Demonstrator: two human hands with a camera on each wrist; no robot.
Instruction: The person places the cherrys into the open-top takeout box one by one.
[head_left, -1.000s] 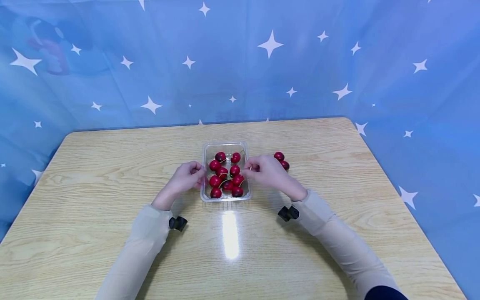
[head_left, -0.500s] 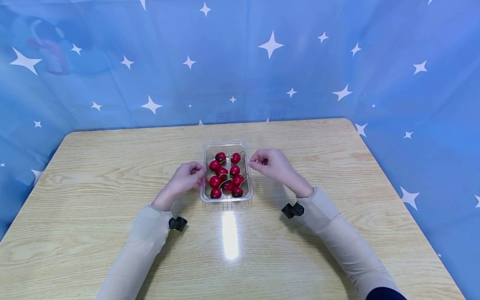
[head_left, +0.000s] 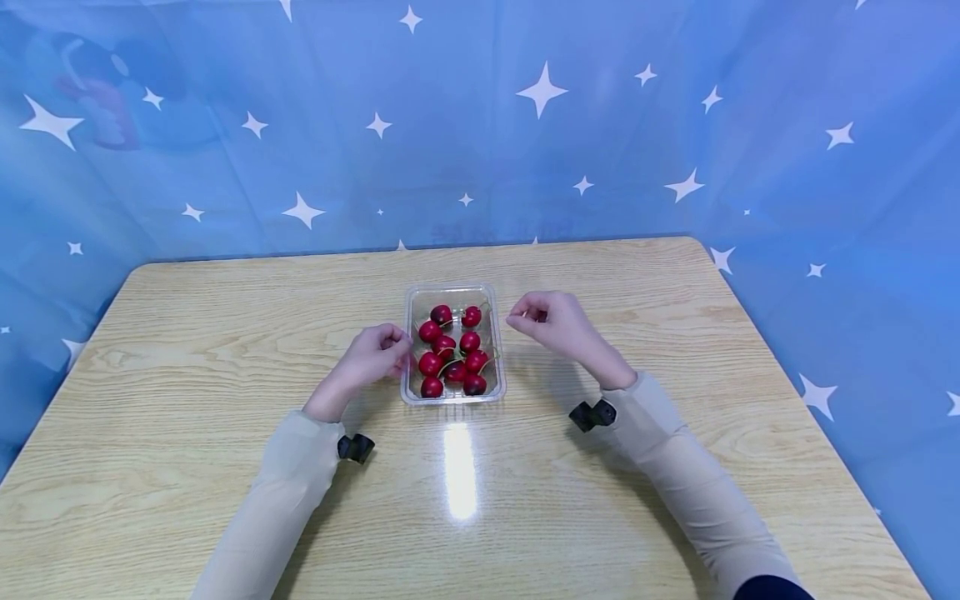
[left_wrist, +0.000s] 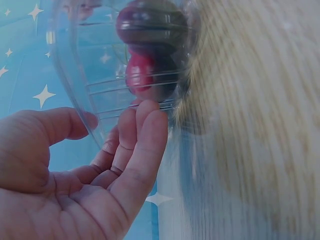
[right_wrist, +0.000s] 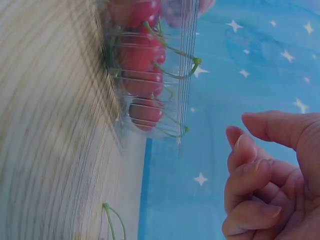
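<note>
A clear plastic container [head_left: 455, 400] stands on the table with several red cherries [head_left: 444, 347] in it, some with green stems. At its left side is my left hand [head_left: 372, 352], thumb at the rim and fingers against the outer wall, steadying it. Two dark red cherries [left_wrist: 152, 75] show through that wall in the left wrist view. Off the container's right side, my right hand [head_left: 557, 325] hovers, fingers loosely curled, thumb apart from them and nothing between. In the right wrist view, green stems [right_wrist: 187, 67] poke over the rim.
A green cherry stem [right_wrist: 114, 220] rises at the bottom of the right wrist view, beyond the container; in the head view this spot is hidden by my right hand. The wooden table [head_left: 225, 333] ends at a blue star-patterned curtain [head_left: 480, 125].
My right hand has moved from the container's right rim away to the right and slightly back, covering the loose cherries seen earlier on the table. The left hand and container have stayed still.
</note>
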